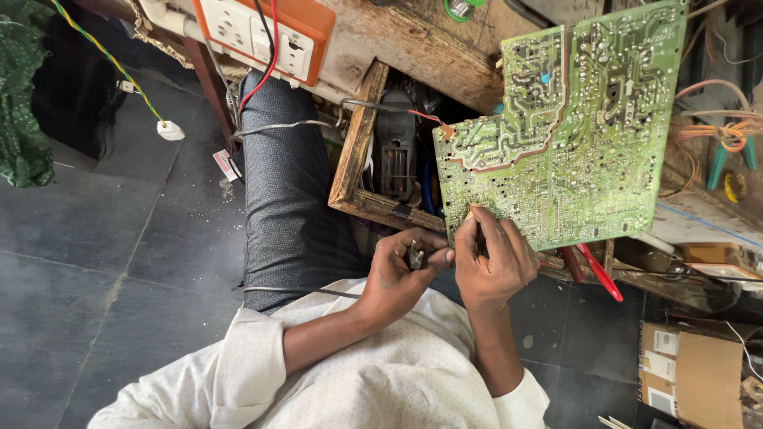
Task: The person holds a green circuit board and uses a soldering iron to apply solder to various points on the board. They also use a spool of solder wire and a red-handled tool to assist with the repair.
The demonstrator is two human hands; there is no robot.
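you are pinching the lower edge of a green circuit board [568, 127] with your right hand [493, 258], the board leaning over an open wooden drawer [358, 151], while your left hand [397, 270] is gripping a small dark part [416, 256] just beside it.

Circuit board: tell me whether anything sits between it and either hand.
Nothing visible does. The right hand already pinches the circuit board at its lower edge. The left hand holds a small dark object right beside that edge, with no obstacle between.
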